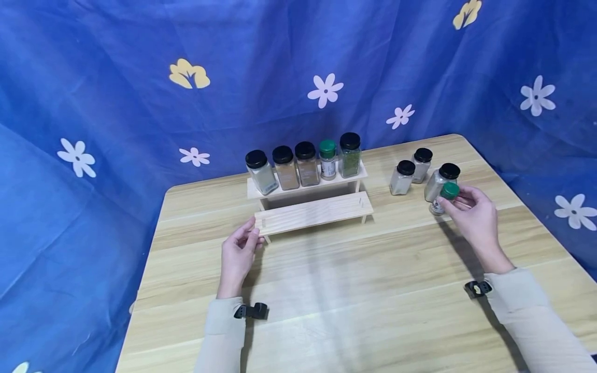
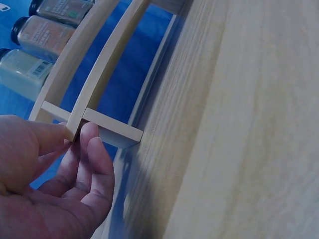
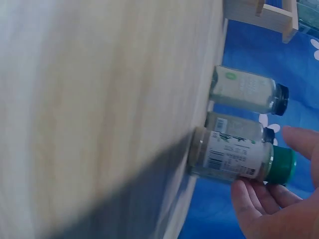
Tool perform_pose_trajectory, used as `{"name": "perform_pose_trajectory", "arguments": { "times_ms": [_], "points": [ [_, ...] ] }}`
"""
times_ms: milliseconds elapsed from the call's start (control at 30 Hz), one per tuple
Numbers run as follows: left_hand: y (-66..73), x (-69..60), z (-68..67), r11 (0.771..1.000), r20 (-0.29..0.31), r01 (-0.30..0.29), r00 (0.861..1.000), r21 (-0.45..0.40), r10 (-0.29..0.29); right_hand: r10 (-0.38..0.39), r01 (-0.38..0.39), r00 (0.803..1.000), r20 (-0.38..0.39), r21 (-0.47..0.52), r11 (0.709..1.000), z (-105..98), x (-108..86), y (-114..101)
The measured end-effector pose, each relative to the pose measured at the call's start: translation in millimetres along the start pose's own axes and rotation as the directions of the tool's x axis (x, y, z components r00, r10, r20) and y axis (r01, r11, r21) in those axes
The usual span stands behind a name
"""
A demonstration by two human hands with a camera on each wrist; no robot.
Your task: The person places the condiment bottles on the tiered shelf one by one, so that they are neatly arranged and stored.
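Observation:
A two-tier light wooden rack stands on the table. My left hand pinches the left end of its lower shelf between thumb and fingers; the left wrist view shows the hand at the shelf's corner. On the right, my right hand is at a small jar with a green lid, which stands upright on the table. In the right wrist view the fingers touch the jar near its green lid, while the thumb is on the lid's other side.
Five jars line the upper shelf, one green-lidded, the others black-lidded, such as the leftmost. Three black-lidded jars, including one nearer the rack, stand close to my right hand. A blue flowered cloth hangs behind the table.

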State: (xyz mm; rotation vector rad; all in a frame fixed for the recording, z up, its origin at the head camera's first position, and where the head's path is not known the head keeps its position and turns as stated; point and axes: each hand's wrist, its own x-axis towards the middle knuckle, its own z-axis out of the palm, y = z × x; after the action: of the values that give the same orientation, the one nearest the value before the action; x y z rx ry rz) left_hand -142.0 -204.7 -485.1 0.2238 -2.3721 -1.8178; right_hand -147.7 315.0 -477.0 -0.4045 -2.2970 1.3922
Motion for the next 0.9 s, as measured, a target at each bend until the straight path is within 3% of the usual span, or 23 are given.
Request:
{"name": "perform_pose_trajectory", "arguments": {
  "times_ms": [233,467,900],
  "points": [
    [-2.2,-2.5,-1.2,1.0,0.002,0.023,1.0,-0.001,-0.023,-0.018,0.02,0.999,0.042,-0.049,0.999,3,0.8,5],
    [-1.2,-3.7,-1.7,1.0,0.009,0.009,1.0,-0.004,-0.009,-0.006,0.009,0.998,0.055,-0.055,0.998,5,-2.1,5],
    [0.0,-2.2,-0.7,1.0,0.002,0.011,1.0,-0.01,-0.011,-0.132,0.119,0.983,0.124,0.107,0.987,23,-14.4,-43]
  ]
}}
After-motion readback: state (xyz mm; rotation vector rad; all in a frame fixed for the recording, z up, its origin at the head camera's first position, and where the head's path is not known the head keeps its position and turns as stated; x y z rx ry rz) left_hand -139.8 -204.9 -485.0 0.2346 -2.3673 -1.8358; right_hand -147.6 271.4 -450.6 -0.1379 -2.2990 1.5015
